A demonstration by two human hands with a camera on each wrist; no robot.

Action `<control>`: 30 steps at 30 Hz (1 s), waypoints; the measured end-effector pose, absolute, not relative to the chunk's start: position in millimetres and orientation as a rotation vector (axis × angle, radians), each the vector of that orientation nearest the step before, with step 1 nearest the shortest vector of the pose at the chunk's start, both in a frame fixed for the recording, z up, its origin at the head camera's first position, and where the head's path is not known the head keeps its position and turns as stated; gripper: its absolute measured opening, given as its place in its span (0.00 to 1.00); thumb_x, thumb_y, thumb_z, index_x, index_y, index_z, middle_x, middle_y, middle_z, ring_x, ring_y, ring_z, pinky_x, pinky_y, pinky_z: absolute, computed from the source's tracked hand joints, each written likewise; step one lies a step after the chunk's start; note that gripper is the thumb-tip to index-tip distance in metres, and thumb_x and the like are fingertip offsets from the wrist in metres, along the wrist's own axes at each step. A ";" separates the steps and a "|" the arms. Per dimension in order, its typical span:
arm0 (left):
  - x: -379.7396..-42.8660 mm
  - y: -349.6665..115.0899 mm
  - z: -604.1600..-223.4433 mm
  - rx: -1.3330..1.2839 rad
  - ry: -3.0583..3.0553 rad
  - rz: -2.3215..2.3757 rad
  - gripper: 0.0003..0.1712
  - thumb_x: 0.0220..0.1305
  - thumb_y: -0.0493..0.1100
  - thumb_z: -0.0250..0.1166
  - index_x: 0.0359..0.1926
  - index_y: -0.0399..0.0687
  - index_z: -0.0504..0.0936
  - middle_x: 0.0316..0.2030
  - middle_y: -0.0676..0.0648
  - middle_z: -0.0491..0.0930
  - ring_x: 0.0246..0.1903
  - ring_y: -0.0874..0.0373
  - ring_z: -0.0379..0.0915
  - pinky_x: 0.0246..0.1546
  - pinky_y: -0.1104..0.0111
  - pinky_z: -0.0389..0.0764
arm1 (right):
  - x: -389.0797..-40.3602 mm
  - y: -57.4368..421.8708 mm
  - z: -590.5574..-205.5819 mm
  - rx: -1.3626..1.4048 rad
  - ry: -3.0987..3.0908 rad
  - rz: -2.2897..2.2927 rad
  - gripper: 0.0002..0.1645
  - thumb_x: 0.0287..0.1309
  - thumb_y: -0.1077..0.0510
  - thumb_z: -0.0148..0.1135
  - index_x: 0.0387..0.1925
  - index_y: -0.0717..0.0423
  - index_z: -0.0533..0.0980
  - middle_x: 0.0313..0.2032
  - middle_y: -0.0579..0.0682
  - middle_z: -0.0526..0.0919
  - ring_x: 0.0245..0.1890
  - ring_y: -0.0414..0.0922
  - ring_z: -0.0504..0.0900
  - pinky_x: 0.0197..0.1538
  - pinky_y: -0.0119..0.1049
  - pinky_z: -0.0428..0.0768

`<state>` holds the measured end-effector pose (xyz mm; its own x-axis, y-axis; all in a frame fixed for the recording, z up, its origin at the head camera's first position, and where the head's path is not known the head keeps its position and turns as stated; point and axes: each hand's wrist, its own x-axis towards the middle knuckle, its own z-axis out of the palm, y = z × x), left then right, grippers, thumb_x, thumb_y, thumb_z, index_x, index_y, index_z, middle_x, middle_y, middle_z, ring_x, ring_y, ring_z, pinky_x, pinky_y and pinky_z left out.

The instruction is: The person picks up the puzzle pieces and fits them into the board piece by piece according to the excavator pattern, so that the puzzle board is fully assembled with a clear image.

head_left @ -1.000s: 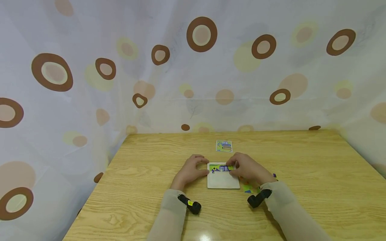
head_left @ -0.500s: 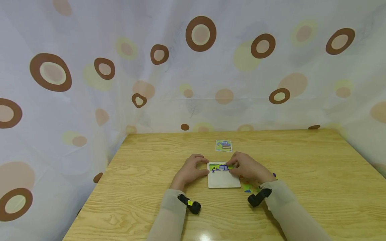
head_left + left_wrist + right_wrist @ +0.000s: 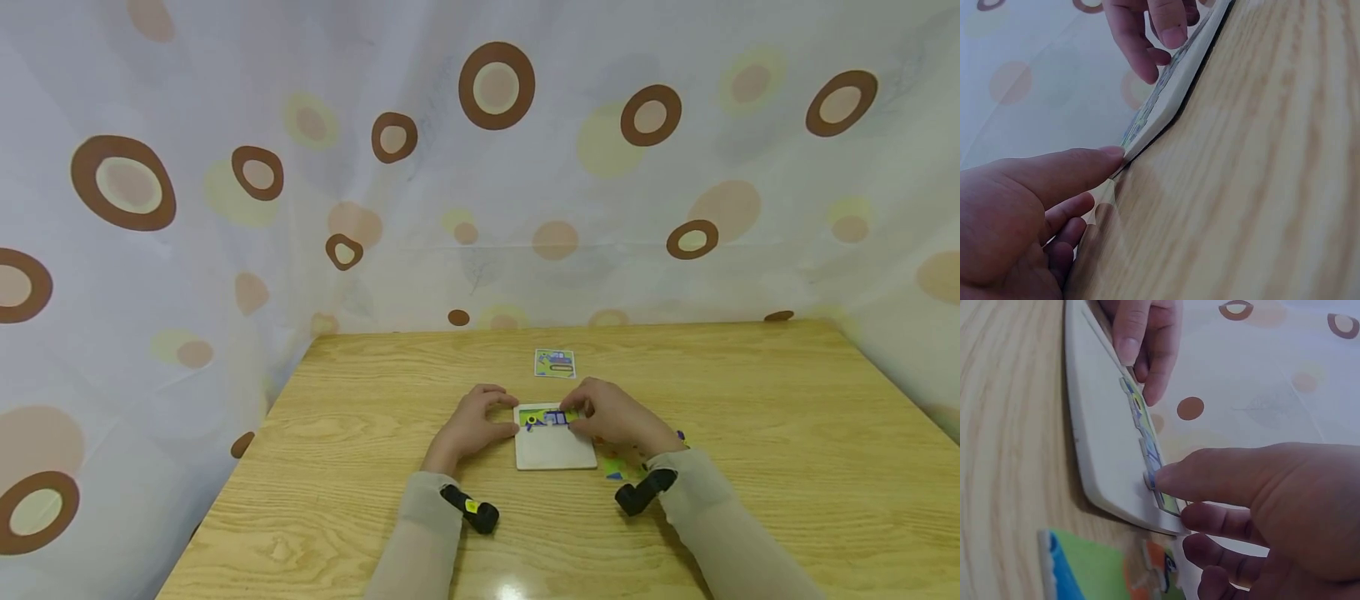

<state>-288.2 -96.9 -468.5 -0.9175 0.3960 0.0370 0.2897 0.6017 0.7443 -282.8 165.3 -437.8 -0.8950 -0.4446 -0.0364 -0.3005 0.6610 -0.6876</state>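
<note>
A white square puzzle board (image 3: 555, 452) lies on the table, its far strip filled with a row of green, blue and yellow jigsaw pieces (image 3: 542, 418). My left hand (image 3: 476, 425) holds the board at its left side, thumb (image 3: 1107, 157) on the edge and index finger at the far corner. Over the right end of the row, my right hand (image 3: 611, 414) has thumb and index finger around a puzzle piece (image 3: 1152, 478); the thumb (image 3: 1175, 478) presses on its face. The hand partly hides that piece in the head view.
Loose puzzle pieces (image 3: 615, 469), green, blue and orange, lie right of the board, partly under my right wrist. A small picture card (image 3: 555, 363) with a blue and green vehicle lies beyond the board. A patterned curtain (image 3: 420, 283) hangs behind the wooden table (image 3: 360, 392).
Both hands keep nearly the same places at the board and the row of pieces looks unchanged. The whole head view shifts very slightly.
</note>
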 end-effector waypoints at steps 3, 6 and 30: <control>-288.4 -97.3 -469.6 0.583 2.690 1.218 0.21 0.63 0.45 0.70 0.57 0.50 0.82 0.65 0.47 0.66 0.67 0.45 0.58 0.67 0.51 0.61 | -283.0 169.3 -436.3 -0.642 2.668 -1.074 0.16 0.60 0.65 0.66 0.51 0.61 0.81 0.41 0.51 0.79 0.34 0.46 0.73 0.36 0.40 0.75; -288.6 -97.5 -470.0 0.588 2.691 1.220 0.21 0.63 0.45 0.70 0.57 0.50 0.82 0.65 0.47 0.66 0.67 0.45 0.58 0.66 0.51 0.61 | -283.8 173.1 -433.9 -0.674 2.678 -1.078 0.17 0.60 0.64 0.65 0.52 0.62 0.81 0.41 0.51 0.80 0.36 0.45 0.75 0.38 0.41 0.76; -287.9 -96.6 -469.8 0.583 2.688 1.213 0.23 0.61 0.44 0.72 0.58 0.50 0.81 0.65 0.47 0.66 0.67 0.45 0.57 0.66 0.51 0.61 | -282.5 208.0 -418.9 -0.747 2.578 -1.031 0.15 0.60 0.62 0.67 0.49 0.61 0.80 0.43 0.53 0.81 0.40 0.48 0.78 0.41 0.41 0.79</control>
<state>-287.9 -96.6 -469.8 -0.9159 0.3999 0.0351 0.2909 0.6011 0.7443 -282.5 208.0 -418.9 -0.8323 -0.5518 -0.0528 -0.3631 0.6147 -0.7002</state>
